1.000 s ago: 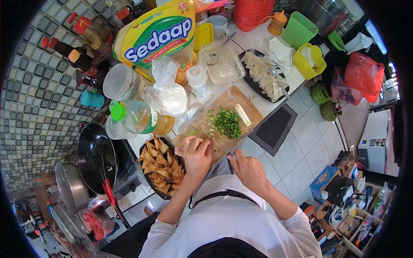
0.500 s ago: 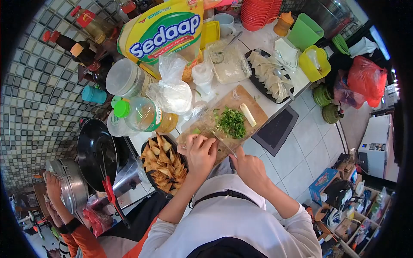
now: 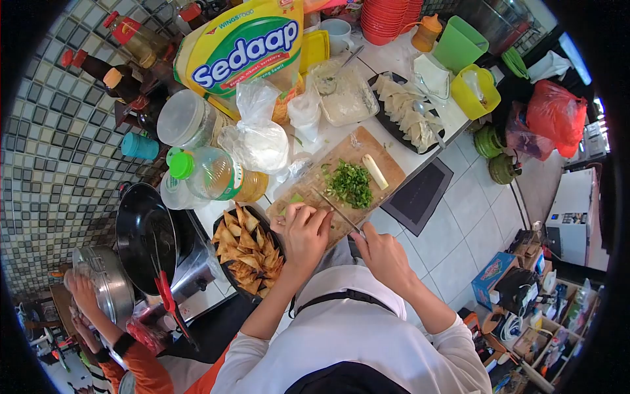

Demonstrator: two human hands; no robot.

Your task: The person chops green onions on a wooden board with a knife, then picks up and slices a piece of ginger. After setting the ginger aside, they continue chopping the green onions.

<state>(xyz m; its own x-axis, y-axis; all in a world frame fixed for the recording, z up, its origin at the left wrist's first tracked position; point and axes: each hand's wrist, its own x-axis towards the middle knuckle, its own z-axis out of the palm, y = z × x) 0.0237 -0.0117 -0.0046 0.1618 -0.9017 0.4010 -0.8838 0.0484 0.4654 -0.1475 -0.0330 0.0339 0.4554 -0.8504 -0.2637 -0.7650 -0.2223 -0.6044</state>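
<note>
My right hand is closed round the handle of a knife, whose blade slants across the near part of a wooden cutting board. Left of the blade, my left hand presses bent fingers onto the board; what lies under them is hidden. A small green piece shows just past those fingers. Chopped green onion is heaped beyond the knife, with a pale stalk piece to its right. Fried folded snacks fill a black plate beside my left wrist.
Behind the board are a plastic bag of white powder, an oil bottle and a plate of uncooked dumplings. A black wok sits at left. Another person's hand is by a metal pot.
The knife has shifted slightly, and more of its blade shows along the board. My left hand stays nearly in place. The other person's hand has moved slightly down. The whole view has shifted a little.
</note>
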